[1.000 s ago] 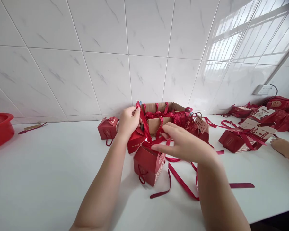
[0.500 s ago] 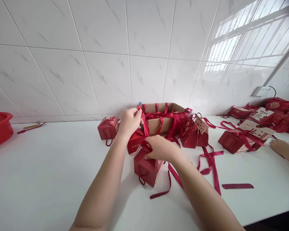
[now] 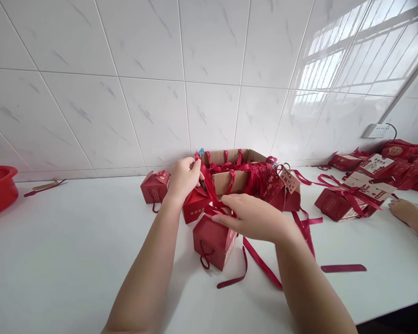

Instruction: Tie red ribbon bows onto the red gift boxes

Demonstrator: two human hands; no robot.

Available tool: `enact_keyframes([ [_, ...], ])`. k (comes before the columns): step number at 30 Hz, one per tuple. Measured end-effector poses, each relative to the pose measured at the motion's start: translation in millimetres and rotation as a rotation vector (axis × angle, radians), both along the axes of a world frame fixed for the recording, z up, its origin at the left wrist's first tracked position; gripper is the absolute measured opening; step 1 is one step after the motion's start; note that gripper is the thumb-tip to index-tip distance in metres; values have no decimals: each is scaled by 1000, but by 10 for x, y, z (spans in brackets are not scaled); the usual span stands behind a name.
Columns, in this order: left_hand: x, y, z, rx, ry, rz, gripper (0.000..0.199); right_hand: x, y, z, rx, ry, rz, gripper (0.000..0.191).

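Observation:
A small dark-red gift box point(image 3: 214, 239) with a cord loop on its end stands on the white table in front of me. My left hand point(image 3: 185, 180) is closed, pinching a red ribbon point(image 3: 208, 178) that runs down toward the top of this box. Over the box's top, the fingers of my right hand point(image 3: 252, 215) are closed on ribbon at the lid; the fingertips are partly hidden. Just behind sits another red box point(image 3: 194, 206), half covered by my left hand. An open cardboard box point(image 3: 226, 182) draped with red ribbons is beyond both hands.
A tagged red box point(image 3: 285, 192) and a smaller red box point(image 3: 155, 188) flank the carton. Loose ribbon point(image 3: 263, 262) and dark-red straps point(image 3: 343, 268) lie on the table. At right, another person's hand point(image 3: 409, 212) is near a ribboned box point(image 3: 337, 204). A red basket point(image 3: 0, 190) stands left.
My right hand has shifted slightly right and up, from the box's side onto the ribbon at its top. My left hand has moved slightly left, still on the ribbon.

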State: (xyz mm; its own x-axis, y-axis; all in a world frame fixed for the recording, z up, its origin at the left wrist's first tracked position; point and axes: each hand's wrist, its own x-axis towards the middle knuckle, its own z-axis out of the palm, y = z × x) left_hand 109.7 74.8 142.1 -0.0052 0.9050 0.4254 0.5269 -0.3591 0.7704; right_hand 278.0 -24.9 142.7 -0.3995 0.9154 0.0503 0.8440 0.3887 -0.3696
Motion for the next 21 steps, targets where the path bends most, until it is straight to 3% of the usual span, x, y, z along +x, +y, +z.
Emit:
enact_keyframes([
  [7, -33, 65, -50, 7, 45, 46, 29, 227, -319, 202, 90, 3, 8, 32],
  [13, -32, 169, -120, 57, 109, 105, 34, 251, -633, 230, -22, -88, 248, 23],
  [21, -44, 190, -96, 156, 73, 181, 32, 241, -804, 247, 23, -81, 321, 24],
])
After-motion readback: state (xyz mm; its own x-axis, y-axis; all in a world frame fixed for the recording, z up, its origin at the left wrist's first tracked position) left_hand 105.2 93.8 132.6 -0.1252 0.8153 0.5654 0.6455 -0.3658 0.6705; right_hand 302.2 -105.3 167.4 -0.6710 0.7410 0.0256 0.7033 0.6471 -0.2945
